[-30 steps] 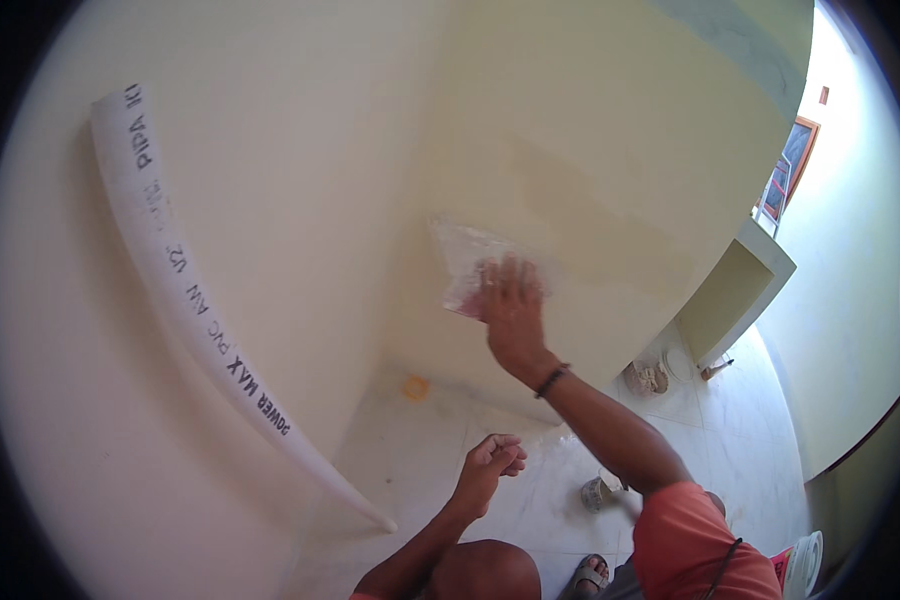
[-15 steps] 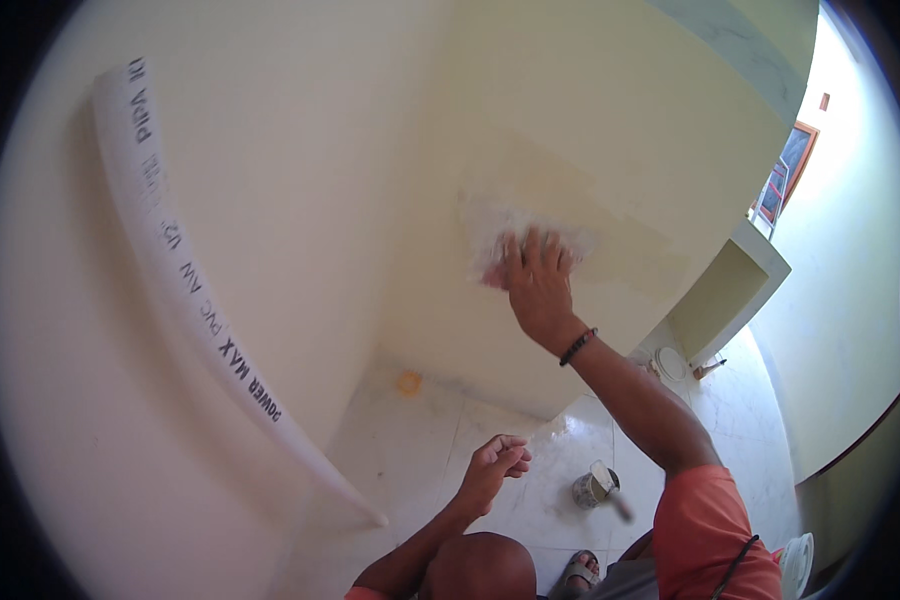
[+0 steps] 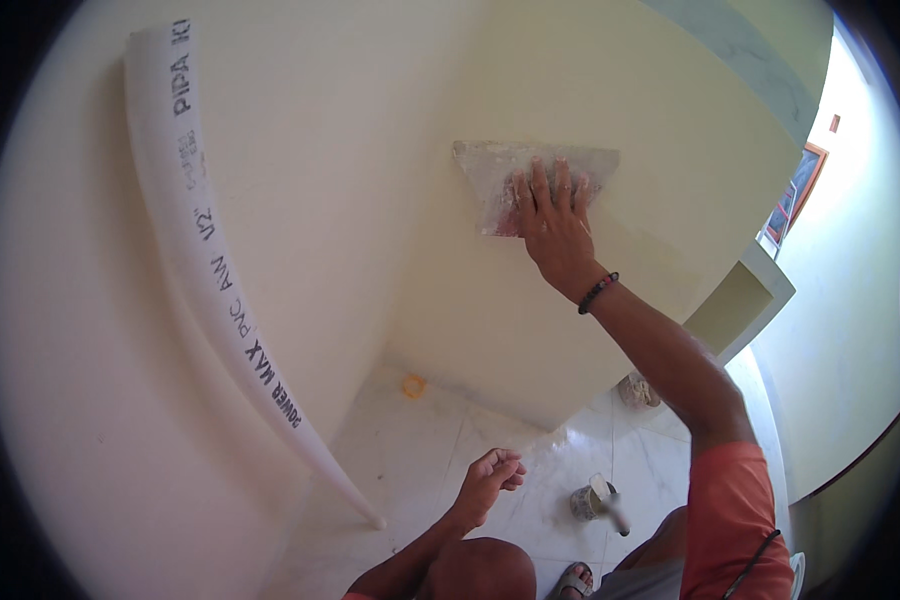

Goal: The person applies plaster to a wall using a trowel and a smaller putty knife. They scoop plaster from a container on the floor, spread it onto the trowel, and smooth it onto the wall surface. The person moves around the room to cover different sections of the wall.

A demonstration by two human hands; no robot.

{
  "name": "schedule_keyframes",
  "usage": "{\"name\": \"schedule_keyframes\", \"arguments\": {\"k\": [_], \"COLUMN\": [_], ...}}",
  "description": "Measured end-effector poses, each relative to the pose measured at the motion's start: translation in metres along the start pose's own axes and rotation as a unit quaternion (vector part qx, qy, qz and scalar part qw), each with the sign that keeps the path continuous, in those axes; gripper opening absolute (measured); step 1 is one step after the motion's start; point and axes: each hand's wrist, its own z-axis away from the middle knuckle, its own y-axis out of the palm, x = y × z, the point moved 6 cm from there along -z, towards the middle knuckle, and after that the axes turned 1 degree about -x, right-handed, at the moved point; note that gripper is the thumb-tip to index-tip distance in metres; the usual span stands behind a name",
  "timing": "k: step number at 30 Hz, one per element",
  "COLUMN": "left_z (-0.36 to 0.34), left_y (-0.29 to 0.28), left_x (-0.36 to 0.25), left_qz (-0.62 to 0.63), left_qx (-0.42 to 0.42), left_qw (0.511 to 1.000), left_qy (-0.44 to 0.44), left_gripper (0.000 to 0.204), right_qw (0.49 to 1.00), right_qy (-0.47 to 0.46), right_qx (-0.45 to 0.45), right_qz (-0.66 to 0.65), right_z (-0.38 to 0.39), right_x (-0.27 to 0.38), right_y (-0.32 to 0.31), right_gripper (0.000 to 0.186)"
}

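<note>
My right hand [image 3: 558,225] presses a broad, putty-smeared flat scraper [image 3: 489,170] against the cream wall [image 3: 470,300], its fingers spread over the blade and holding it. A slightly darker patch shows on the wall below and right of it. My left hand [image 3: 490,480] is low over the tiled floor, fingers loosely curled, with nothing seen in it. Just right of it on the floor stands a small pot [image 3: 583,505] with a handled putty knife [image 3: 615,510] resting in it.
A white printed pipe [image 3: 238,310] leans along the left wall. An orange ring [image 3: 413,386] lies on the floor at the corner. On the right are a recessed ledge [image 3: 730,310], another container [image 3: 638,390] behind my forearm, and an orange-framed window [image 3: 810,170].
My right hand has slid up and slightly right along the wall with the scraper. My left hand stays low with curled fingers. The view has shifted a little.
</note>
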Motion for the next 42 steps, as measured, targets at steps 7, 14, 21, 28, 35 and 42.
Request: {"name": "schedule_keyframes", "arguments": {"k": [7, 14, 21, 28, 35, 42], "left_z": [-0.002, 0.008, 0.003, 0.005, 0.012, 0.012], "left_y": [-0.006, -0.031, -0.015, -0.017, -0.027, -0.016], "left_x": [0.009, 0.012, 0.018, 0.02, 0.018, 0.021], "left_qz": [-0.016, -0.011, 0.001, -0.004, -0.001, 0.01], "left_qx": [0.005, -0.031, -0.005, -0.01, -0.026, -0.016], "left_qw": [1.0, 0.999, 0.999, 1.0, 0.999, 0.999], "left_qy": [-0.013, -0.024, -0.031, -0.028, -0.026, -0.033], "left_gripper": [0.023, 0.023, 0.024, 0.025, 0.026, 0.026], "right_qw": [0.996, 0.978, 0.961, 0.982, 0.987, 0.999], "right_qy": [-0.016, 0.091, 0.262, 0.071, 0.015, 0.027], "right_qx": [0.071, 0.058, 0.036, 0.144, 0.087, 0.003], "right_qz": [-0.048, -0.178, -0.079, -0.103, -0.136, -0.031], "right_z": [0.053, 0.052, 0.01, 0.03, 0.034, -0.017], "right_x": [0.068, 0.003, -0.054, 0.058, 0.031, -0.006], "right_y": [0.038, -0.035, -0.005, 0.016, -0.031, -0.016], "right_gripper": [0.05, 0.052, 0.051, 0.05, 0.052, 0.053]}}
